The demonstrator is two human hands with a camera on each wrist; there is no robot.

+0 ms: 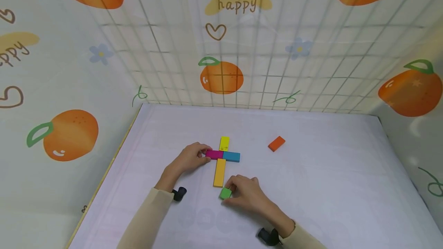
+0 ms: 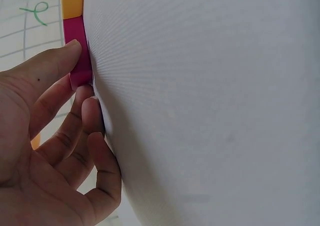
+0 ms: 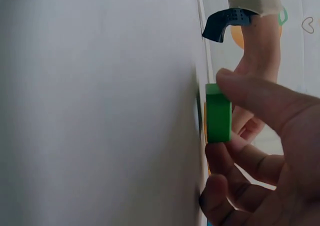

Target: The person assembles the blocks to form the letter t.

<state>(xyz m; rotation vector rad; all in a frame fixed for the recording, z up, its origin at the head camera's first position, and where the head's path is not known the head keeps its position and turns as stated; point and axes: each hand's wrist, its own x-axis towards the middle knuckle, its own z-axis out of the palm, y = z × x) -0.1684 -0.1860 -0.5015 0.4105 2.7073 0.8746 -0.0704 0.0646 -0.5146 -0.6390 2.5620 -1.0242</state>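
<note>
My left hand point(image 1: 191, 157) pinches the outer end of a magenta block point(image 1: 214, 155), thumb on one side and fingers on the other. That block lies end to end with a blue block point(image 1: 232, 156). A bright yellow block point(image 1: 224, 143) adjoins them on the far side, and a longer amber block point(image 1: 219, 173) runs from them toward me. With thumb and fingertips my right hand point(image 1: 250, 193) pinches a small green block point(image 1: 225, 193) just below the near end of the amber block. In the right wrist view the green block point(image 3: 218, 115) appears close over the white surface.
An orange-red block point(image 1: 276, 143) lies apart, to the right of the others. The white tabletop point(image 1: 328, 172) ends at a patterned curtain point(image 1: 166, 57) behind and at both sides. Black wrist devices point(image 1: 268, 236) sit beside both cuffs.
</note>
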